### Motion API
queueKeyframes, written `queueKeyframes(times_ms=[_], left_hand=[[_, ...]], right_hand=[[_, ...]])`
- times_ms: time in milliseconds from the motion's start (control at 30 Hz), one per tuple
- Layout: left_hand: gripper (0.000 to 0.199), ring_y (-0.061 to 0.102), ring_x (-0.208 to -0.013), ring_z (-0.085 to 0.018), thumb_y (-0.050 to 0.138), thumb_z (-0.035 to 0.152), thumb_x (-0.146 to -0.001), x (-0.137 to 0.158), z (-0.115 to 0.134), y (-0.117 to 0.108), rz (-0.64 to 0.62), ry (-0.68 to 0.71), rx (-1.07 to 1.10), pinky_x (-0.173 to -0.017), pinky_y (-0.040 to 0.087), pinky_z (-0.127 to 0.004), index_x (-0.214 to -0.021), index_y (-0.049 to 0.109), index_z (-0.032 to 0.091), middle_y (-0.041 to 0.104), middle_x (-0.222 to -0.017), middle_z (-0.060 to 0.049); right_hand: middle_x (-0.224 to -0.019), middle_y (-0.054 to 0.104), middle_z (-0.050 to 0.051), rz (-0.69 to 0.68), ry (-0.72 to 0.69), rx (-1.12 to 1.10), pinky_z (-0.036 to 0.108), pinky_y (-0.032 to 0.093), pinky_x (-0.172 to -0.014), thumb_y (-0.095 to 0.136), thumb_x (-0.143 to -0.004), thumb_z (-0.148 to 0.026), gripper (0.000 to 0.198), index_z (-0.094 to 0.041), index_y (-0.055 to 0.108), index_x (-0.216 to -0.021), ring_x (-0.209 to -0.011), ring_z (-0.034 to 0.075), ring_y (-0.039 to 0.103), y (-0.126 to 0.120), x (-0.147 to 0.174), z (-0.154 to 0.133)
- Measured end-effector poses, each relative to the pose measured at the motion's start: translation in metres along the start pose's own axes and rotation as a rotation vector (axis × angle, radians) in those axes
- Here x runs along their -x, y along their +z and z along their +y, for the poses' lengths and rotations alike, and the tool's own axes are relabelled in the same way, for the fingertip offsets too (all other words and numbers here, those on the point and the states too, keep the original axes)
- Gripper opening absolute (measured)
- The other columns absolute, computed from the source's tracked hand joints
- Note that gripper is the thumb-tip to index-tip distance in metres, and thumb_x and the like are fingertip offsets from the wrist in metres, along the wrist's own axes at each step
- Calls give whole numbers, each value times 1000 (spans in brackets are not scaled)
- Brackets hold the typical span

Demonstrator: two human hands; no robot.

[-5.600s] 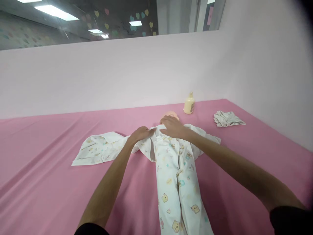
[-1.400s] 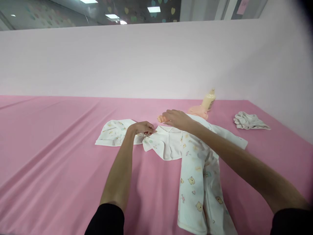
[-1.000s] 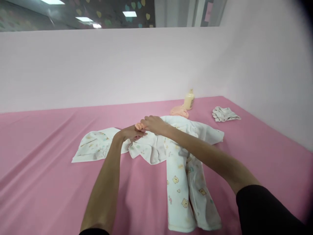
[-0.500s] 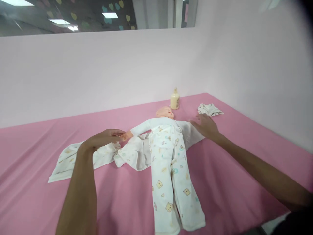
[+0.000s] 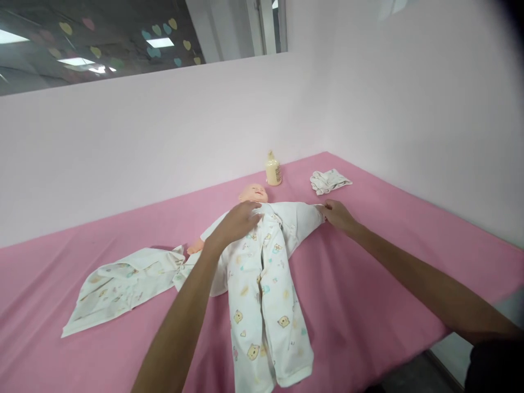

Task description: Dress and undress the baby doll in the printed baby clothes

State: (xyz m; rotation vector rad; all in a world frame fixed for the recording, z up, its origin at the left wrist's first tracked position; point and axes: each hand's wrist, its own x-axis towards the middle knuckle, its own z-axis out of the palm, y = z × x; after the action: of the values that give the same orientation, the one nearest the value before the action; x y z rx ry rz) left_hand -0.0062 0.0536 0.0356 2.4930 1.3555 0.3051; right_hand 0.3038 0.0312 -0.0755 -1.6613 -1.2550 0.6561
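Observation:
A baby doll (image 5: 254, 192) lies on its back, its head toward the wall. It wears printed white pants (image 5: 268, 295) and a white long-sleeved top. My left hand (image 5: 241, 221) rests over the doll's chest with fingers extended. At the doll's other side, my right hand (image 5: 336, 214) pinches the end of a white sleeve (image 5: 301, 218) that is drawn out to the right. The doll's hand (image 5: 195, 246) pokes out at the left, beside a spread printed white garment (image 5: 126, 284). Part of that garment is hidden behind my left forearm.
A cream pump bottle (image 5: 273, 170) stands behind the doll's head. Further right lies a folded white cloth (image 5: 329, 181). The pink table cover (image 5: 368, 305) meets white walls at the back and right, and its front edge shows at lower right.
My left hand has gone from the doll's hand at the left to its chest. My right hand has closed on the sleeve end and stretched it rightward. The camera view has shifted.

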Motion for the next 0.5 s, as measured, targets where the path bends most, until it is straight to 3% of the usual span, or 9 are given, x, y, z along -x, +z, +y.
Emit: queueKeyframes(times_ms=[167, 267, 367, 500], left_hand=[[41, 51, -126, -27, 38, 38, -93, -43, 14, 21, -134, 99, -154, -105, 40, -38, -122, 58, 18, 57, -136, -11], [40, 58, -115, -27, 36, 43, -94, -54, 16, 23, -164, 106, -166, -97, 44, -37, -110, 62, 18, 63, -125, -10], [41, 55, -121, -27, 38, 44, -93, -56, 17, 23, -190, 112, -174, -99, 43, -37, -118, 59, 19, 59, -134, -9], [41, 51, -128, -25, 38, 31, -91, -51, 19, 21, -199, 114, -212, -103, 41, -36, -128, 55, 21, 54, -141, -7]], right_hand=[[-73, 56, 0, 153, -60, -197, 28, 47, -57, 57, -83, -42, 26, -22, 49, -70, -65, 15, 54, -3, -4, -8], [-73, 54, -1, 184, -84, -367, 31, 52, -59, 59, -84, -47, 29, -23, 48, -72, -65, 16, 55, -7, -4, -16], [-72, 53, -1, 181, -95, -464, 31, 54, -60, 61, -84, -49, 30, -23, 50, -75, -65, 15, 55, -11, -4, -22], [-70, 55, -2, 183, -100, -536, 31, 55, -62, 62, -85, -49, 28, -23, 53, -78, -63, 15, 57, -17, -6, -28]])
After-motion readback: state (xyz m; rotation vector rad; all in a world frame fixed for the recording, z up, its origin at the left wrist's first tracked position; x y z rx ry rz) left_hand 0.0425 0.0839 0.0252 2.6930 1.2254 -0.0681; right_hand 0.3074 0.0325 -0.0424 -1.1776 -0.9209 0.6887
